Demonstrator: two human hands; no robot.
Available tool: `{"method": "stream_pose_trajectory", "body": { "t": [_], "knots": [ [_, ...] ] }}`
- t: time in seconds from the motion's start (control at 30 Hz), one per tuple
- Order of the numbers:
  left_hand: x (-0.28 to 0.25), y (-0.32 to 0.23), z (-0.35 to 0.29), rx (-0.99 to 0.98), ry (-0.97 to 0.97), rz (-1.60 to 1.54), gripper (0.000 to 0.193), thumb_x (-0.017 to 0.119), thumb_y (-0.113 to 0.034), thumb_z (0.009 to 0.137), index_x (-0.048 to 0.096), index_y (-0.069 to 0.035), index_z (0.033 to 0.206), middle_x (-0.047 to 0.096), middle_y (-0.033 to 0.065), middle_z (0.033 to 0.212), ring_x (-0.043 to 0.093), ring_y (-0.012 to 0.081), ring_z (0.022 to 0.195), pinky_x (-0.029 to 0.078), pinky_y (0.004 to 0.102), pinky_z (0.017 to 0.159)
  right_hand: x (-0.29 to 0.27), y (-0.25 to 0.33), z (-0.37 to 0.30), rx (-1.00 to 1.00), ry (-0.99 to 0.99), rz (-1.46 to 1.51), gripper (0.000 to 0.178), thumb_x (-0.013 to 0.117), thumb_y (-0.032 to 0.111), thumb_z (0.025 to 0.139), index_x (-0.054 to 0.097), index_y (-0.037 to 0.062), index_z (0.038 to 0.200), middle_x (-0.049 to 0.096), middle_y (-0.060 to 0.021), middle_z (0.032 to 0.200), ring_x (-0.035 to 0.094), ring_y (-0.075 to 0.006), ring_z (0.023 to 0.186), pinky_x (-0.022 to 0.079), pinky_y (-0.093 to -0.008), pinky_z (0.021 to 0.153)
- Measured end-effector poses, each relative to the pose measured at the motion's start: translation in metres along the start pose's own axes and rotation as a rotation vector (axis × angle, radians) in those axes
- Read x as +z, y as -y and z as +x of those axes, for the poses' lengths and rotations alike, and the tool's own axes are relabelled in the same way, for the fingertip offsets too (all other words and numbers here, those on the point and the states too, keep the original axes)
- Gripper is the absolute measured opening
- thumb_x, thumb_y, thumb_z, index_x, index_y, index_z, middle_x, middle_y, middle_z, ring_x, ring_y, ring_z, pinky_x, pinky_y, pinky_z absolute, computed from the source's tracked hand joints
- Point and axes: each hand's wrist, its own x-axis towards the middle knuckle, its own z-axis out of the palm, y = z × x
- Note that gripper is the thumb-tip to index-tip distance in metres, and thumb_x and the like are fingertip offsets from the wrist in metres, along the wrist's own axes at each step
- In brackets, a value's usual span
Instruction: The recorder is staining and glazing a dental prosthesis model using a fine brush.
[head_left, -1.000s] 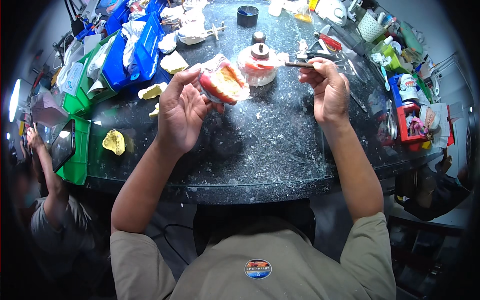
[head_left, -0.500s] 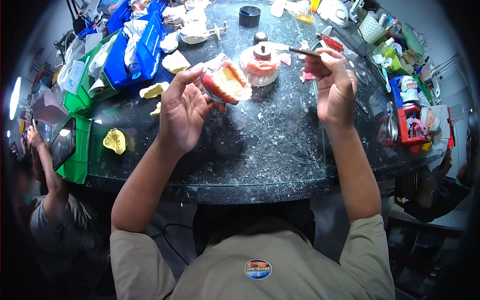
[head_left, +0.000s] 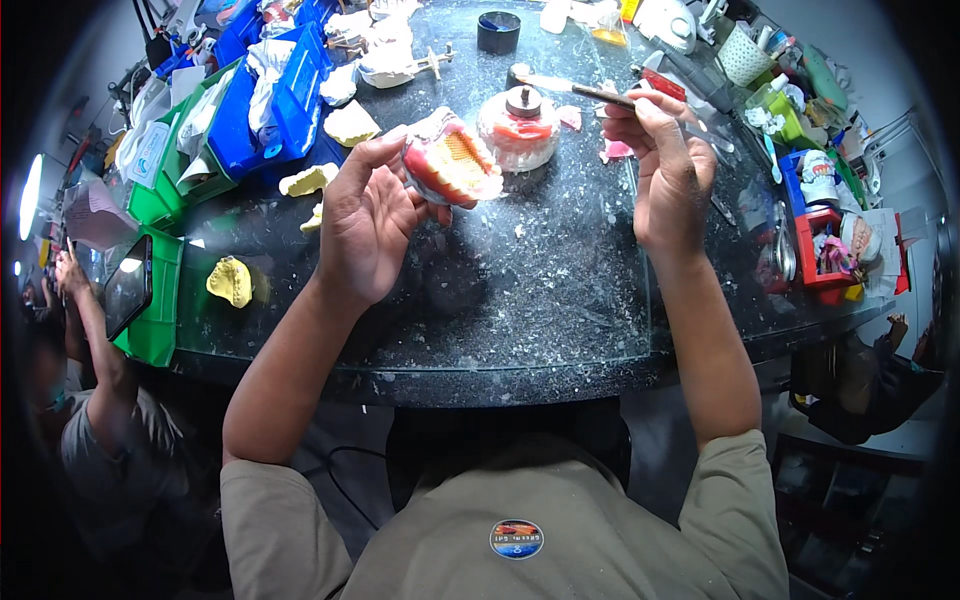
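Observation:
My left hand (head_left: 368, 215) grips a dental model (head_left: 455, 165) with pink-red wax and a row of teeth, its yellowish inner side tilted up. In my right hand (head_left: 668, 175) is a wax knife (head_left: 605, 96), held by its dark handle between thumb and fingers. Its pale blade points left, above and behind a glass spirit lamp (head_left: 518, 150) with a metal collar and reddish contents. I cannot make out a flame. The blade partly covers a small dark cap behind the lamp.
Blue bins (head_left: 290, 100) and green bins (head_left: 155, 190) line the left side. Yellow plaster pieces (head_left: 230, 282) lie near them. A black cup (head_left: 498, 32) stands at the back. Pink wax scraps (head_left: 615, 150) lie near my right hand. A red box (head_left: 826, 250) sits far right; people are at both sides.
My right hand has shifted slightly, and the wax knife has moved up and left, its blade now across the dark cap. The left hand and the dental model have hardly moved.

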Motion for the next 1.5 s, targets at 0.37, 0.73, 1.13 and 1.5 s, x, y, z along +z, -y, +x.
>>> {"method": "stream_pose_trajectory", "body": {
  "t": [0.37, 0.73, 1.13, 1.5],
  "knots": [
    [0.0, -0.001, 0.0, -0.002, 0.017, 0.01, 0.041, 0.042, -0.035, 0.09, 0.05, -0.001, 0.111, 0.058, 0.0118, 0.106, 0.059, 0.0174, 0.089, 0.048, 0.0295, 0.07, -0.004, 0.0, 0.0, 0.026, 0.006, -0.041, 0.019, 0.054, 0.011, 0.089, 0.06, -0.0028, 0.099, 0.066, -0.0139, 0.087, 0.064, -0.0171, 0.078, 0.051, -0.0289, 0.078],
    [0.001, 0.001, 0.0, 0.001, -0.004, 0.0, 0.04, 0.042, -0.034, 0.091, 0.05, 0.0, 0.11, 0.058, 0.0124, 0.106, 0.059, 0.0171, 0.09, 0.049, 0.0289, 0.07, -0.006, 0.0, 0.0, 0.019, 0.017, -0.031, 0.019, 0.054, 0.012, 0.089, 0.059, -0.0024, 0.1, 0.066, -0.0138, 0.087, 0.064, -0.0169, 0.078, 0.051, -0.0289, 0.078],
    [-0.001, 0.0, 0.001, 0.003, -0.006, 0.009, 0.042, 0.046, -0.036, 0.087, 0.05, -0.001, 0.111, 0.06, 0.0127, 0.108, 0.058, 0.0205, 0.094, 0.047, 0.034, 0.074, -0.005, 0.0, 0.001, 0.023, 0.006, -0.012, 0.016, 0.054, 0.011, 0.088, 0.06, -0.0012, 0.097, 0.066, -0.012, 0.084, 0.064, -0.0152, 0.075, 0.049, -0.0264, 0.075],
    [-0.003, 0.001, 0.001, 0.013, -0.022, -0.011, 0.04, 0.041, -0.033, 0.091, 0.05, 0.0, 0.111, 0.059, 0.0121, 0.104, 0.059, 0.0174, 0.09, 0.048, 0.0294, 0.071, 0.008, 0.011, -0.016, 0.152, 0.189, 0.037, 0.019, 0.05, 0.011, 0.086, 0.057, -0.0041, 0.096, 0.064, -0.0149, 0.083, 0.063, -0.0165, 0.075, 0.051, -0.0291, 0.074]
  ]
}}
